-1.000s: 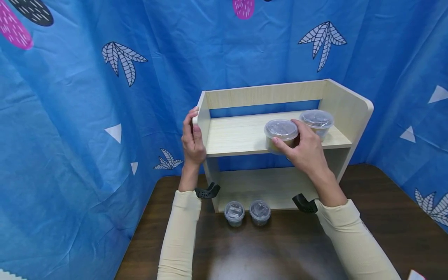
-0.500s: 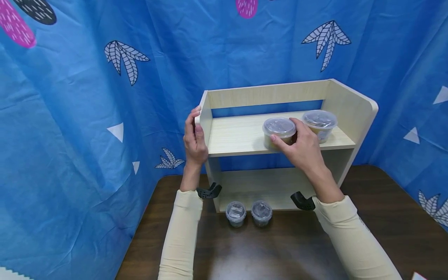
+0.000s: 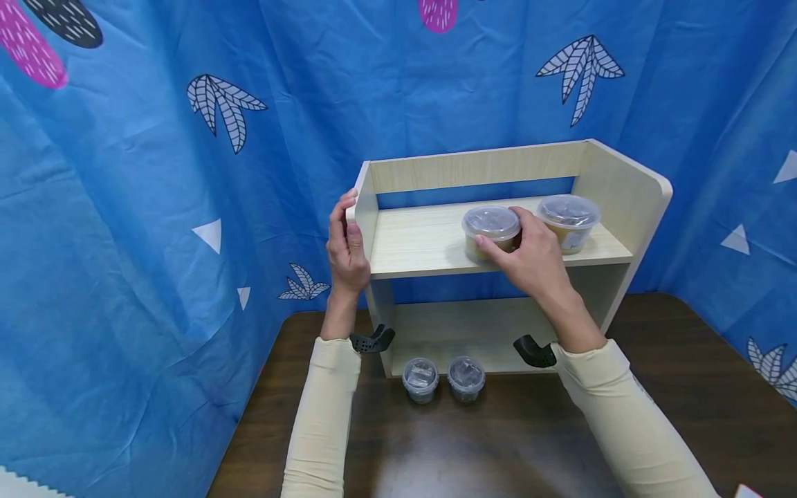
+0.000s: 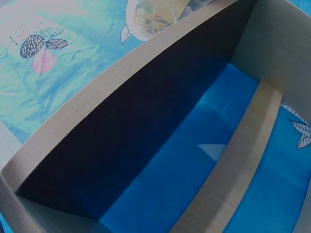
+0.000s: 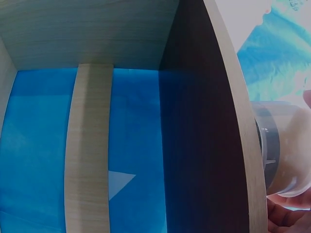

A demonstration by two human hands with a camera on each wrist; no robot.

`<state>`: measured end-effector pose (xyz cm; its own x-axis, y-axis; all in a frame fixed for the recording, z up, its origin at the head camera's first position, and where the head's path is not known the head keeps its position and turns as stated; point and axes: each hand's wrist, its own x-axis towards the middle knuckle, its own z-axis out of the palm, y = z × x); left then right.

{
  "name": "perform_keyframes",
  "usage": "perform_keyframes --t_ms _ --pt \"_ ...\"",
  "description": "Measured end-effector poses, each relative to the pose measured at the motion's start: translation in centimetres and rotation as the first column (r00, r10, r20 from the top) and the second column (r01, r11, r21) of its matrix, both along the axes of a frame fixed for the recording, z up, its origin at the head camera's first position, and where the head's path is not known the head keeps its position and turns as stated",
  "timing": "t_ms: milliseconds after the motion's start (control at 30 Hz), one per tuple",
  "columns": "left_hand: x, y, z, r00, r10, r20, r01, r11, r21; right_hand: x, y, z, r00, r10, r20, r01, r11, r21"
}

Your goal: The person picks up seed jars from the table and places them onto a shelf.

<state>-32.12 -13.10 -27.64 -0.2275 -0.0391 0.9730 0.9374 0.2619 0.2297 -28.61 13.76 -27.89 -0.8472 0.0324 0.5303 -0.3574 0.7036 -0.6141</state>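
Note:
A pale two-tier wooden shelf [image 3: 423, 242] stands on the dark table. My left hand [image 3: 347, 257] holds the front edge of its left side panel, thumb at the front and fingers along the outside. My right hand [image 3: 537, 257] grips a round clear plastic tub [image 3: 492, 225] with a lid and yellowish-brown contents, near the front edge of the upper board. Its base appears to touch the board in the right wrist view, where the tub [image 5: 294, 150] shows at the right edge. A similar lidded tub [image 3: 569, 218] sits to its right, partly behind my right hand.
Two smaller lidded cups [image 3: 420, 379] stand side by side on the table [image 3: 436, 449], just before the lower board [image 3: 467, 332]. Blue patterned cloth [image 3: 299, 83] hangs behind and beside the shelf. A small white object [image 3: 746, 491] shows at the bottom right.
My right hand has shifted slightly left and back over the upper board with the tub in its grip. The left hand keeps its place on the side panel.

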Motion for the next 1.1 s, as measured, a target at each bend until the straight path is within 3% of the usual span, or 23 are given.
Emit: perform_keyframes --t_ms 300,1100 --pt "-0.08 -0.12 -0.07 1.0 0.0 -0.001 0.0 1.0 0.008 -0.42 -0.52 0.22 0.999 -0.01 0.042 0.01 1.0 -0.017" --pt "-0.21 -0.06 -0.12 1.0 -0.019 -0.009 0.019 1.0 0.011 -0.86 -0.84 0.23 0.999 -0.027 0.038 0.028 1.0 -0.013"
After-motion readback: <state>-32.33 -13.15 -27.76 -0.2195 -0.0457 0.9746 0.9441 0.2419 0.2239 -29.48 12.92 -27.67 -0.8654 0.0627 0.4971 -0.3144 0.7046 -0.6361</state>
